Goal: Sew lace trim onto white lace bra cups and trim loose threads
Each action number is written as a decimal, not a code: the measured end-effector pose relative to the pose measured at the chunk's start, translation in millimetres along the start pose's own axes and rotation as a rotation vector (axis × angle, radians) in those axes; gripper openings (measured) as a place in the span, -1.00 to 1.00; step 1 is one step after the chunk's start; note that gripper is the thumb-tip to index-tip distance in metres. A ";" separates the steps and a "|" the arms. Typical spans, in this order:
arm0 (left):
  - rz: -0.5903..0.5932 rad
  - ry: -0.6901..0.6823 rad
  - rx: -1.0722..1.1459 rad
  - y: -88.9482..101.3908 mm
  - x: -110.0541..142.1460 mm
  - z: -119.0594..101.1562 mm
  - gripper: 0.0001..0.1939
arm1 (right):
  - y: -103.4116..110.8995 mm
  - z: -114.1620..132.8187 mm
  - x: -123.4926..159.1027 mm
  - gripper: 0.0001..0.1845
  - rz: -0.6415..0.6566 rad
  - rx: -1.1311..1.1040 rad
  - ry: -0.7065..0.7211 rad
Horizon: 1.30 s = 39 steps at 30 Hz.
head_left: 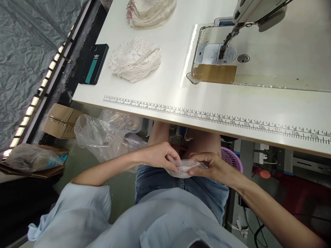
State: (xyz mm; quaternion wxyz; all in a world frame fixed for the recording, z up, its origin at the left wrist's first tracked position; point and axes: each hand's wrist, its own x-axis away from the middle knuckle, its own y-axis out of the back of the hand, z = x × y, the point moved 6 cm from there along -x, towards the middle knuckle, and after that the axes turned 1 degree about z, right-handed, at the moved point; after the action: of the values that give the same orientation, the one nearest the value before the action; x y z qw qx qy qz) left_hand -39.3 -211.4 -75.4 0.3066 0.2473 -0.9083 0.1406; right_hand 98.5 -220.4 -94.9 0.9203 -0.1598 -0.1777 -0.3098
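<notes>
The left hand (pixel 161 155) has its fingers curled and nearly closed, thumb and fingertips pinching the near-left end of a sheer white fabric piece with lace trim (pixel 184 168). The right hand (pixel 213 167) grips the other end, its thumb lying along the near edge and its fingers bent over the far side, parted only by the cloth. The piece bridges the short gap between the two sets of fingertips, just above the denim shorts (pixel 152 181) on the person's lap.

Beyond the fingers runs the front edge of a white sewing table (pixel 170 91), with a printed ruler scale (pixel 207 117) along it. Farther off, ahead and to the left of the left fingers, lies a pile of white eyelet lace (pixel 137 62), with a cream fabric stack (pixel 152 13) behind it and a black phone (pixel 94 64) left of it. Ahead and to the right of the right fingers stands an industrial sewing machine (pixel 254 13). Left of the left fingers, below tabletop level, is a clear plastic bag (pixel 94 136); a purple plastic basket (pixel 232 159) shows just beyond the right hand.
</notes>
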 end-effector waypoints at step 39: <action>-0.043 -0.039 0.085 0.4 -0.2 10.0 -0.66 | -4.2 1.0 -4.0 -0.74 -0.061 0.023 0.007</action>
State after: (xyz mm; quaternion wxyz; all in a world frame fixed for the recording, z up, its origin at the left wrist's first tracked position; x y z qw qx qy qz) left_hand -44.3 -215.1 -83.3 0.2814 0.2823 -0.9017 0.1674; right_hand 92.7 -221.1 -94.9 0.9127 -0.1428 -0.1829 -0.3363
